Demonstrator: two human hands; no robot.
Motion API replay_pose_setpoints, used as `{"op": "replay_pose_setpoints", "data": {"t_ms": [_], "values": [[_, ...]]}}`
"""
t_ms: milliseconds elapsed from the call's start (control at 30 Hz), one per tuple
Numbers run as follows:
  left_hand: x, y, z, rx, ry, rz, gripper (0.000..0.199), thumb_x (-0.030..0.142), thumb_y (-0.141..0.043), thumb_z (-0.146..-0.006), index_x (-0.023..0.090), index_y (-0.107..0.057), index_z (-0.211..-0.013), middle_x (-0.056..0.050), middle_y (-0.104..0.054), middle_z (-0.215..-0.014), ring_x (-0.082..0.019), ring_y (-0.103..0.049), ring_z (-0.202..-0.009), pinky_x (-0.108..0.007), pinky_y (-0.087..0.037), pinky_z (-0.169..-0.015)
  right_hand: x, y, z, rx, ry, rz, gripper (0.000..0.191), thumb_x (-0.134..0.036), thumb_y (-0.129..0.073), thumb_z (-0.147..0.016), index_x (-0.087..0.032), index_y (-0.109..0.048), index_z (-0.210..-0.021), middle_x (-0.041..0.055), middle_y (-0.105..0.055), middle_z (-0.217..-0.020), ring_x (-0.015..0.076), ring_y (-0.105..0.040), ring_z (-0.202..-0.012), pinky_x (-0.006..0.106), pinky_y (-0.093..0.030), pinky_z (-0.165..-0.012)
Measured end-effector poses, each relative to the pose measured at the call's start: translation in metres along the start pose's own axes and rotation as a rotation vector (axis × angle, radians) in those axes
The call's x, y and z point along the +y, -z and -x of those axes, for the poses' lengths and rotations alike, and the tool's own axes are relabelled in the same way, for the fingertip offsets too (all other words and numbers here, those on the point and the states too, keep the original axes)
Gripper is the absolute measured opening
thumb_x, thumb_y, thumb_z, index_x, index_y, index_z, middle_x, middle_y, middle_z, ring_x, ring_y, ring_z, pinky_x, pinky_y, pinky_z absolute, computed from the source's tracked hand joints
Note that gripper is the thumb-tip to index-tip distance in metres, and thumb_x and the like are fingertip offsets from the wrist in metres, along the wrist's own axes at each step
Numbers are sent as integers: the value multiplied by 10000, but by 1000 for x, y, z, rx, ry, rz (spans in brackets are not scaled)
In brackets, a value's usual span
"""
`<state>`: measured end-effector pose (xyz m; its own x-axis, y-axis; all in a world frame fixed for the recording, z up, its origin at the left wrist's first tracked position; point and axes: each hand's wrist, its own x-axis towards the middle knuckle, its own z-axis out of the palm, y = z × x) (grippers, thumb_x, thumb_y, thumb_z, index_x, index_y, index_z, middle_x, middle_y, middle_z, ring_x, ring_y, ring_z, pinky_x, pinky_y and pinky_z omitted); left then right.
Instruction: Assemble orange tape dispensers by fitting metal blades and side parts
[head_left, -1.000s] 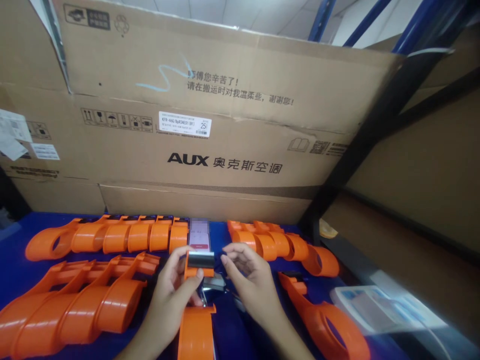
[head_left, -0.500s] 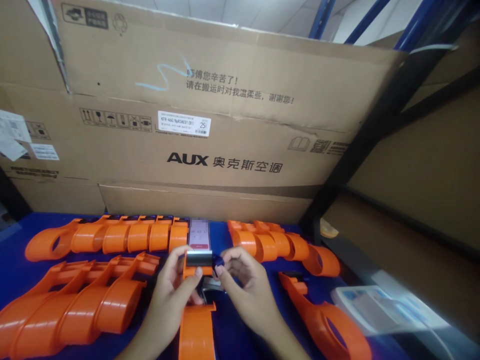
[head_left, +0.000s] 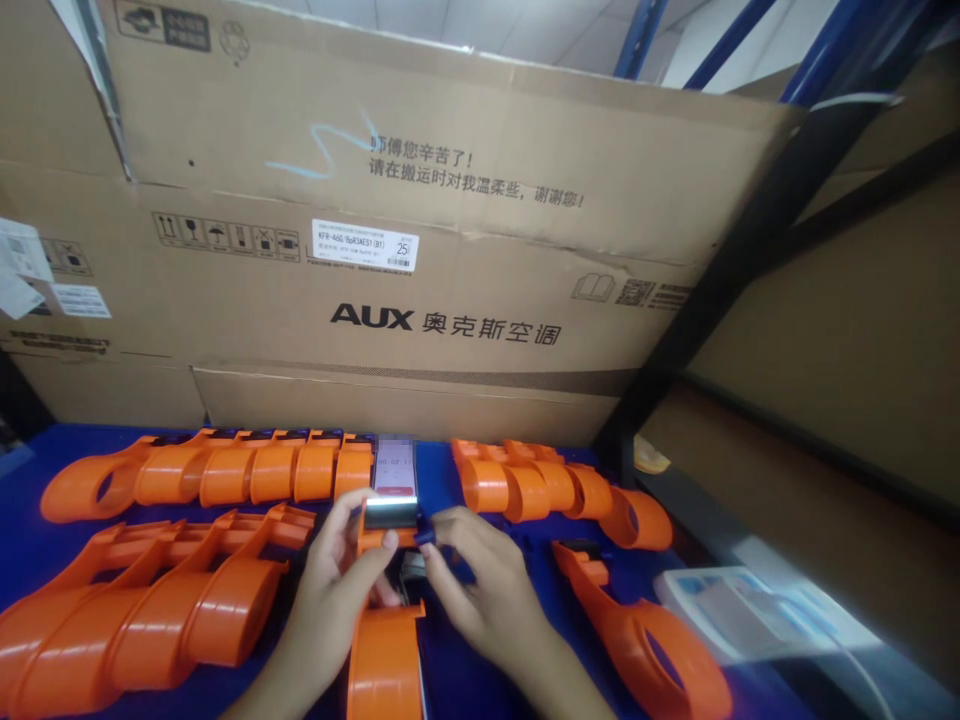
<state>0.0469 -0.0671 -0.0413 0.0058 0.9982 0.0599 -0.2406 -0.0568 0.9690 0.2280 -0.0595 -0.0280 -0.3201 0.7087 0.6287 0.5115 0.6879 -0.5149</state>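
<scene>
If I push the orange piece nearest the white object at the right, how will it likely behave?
The orange piece seems stiff, since it holds a round shape. It is probably light, because it looks hollow. Its curved side might let it rock.

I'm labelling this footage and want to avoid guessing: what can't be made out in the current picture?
All in the head view:
- Small dark blue piece: partly covered by the right hand's fingers.
- Orange dispenser in the left hand: near end cut off by the bottom edge.
- Phone: lower end hidden behind the dispenser's top; small print unreadable.
- White tray-like thing: contents blurred by glare.
</scene>
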Motion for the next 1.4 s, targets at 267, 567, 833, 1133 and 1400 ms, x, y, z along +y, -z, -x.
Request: {"op": "replay_pose_setpoints", "data": {"t_ms": [267, 567, 833, 1133, 1400], "values": [[-3, 2, -1, 10, 2, 2, 433, 403, -757, -864, 276, -568, -1232, 41, -700, -798, -106, -618, -502, -235, -552, -551, -2, 3, -2, -21, 36, 36, 153, -195, -523, -1016, -233, -596, -887, 69, -682, -900, 208, -655, -840, 311, -523, -720], [-4, 1, -2, 25, 7, 3, 432, 390, -769, -851, 264, -576, -1217, 16, -723, -849, -111, -633, -511, -250, -559, -575, 0, 3, -3, -75, 50, 59, 173, -227, -541, -1013, -231, -581, -844, 66, -642, -900, 197, -624, -810, 299, -501, -700], [2, -2, 2, -111, 76, 179, 763, 402, -745, -885, 246, -367, -1528, 14, -704, -541, -193, -670, -479, -283, -547, -561, -6, 9, -3, 131, -198, -322, 180, -375, -490, -1041, -233, -594, -1004, 39, -633, -870, 197, -620, -784, 304, -511, -721], [13, -8, 17, -324, 289, 412, 1008, 314, -914, -705, 426, -401, -1565, -179, -593, -1484, -373, -807, -880, -485, -645, -753, -8, 10, -8, -208, -352, -839, 567, -683, -562, -933, -287, -541, -1338, 72, -695, -1024, 254, -686, -910, 364, -548, -805], [10, -4, 16, -218, 205, 318, 620, 377, -848, -783, 294, -676, -1373, -156, -603, -1499, -442, -632, -1280, -575, -591, -949, -15, -5, -6, -57, -453, -827, 391, -549, -704, -911, -269, -531, -1121, -2, -615, -895, 139, -538, -693, 241, -441, -622]]}}
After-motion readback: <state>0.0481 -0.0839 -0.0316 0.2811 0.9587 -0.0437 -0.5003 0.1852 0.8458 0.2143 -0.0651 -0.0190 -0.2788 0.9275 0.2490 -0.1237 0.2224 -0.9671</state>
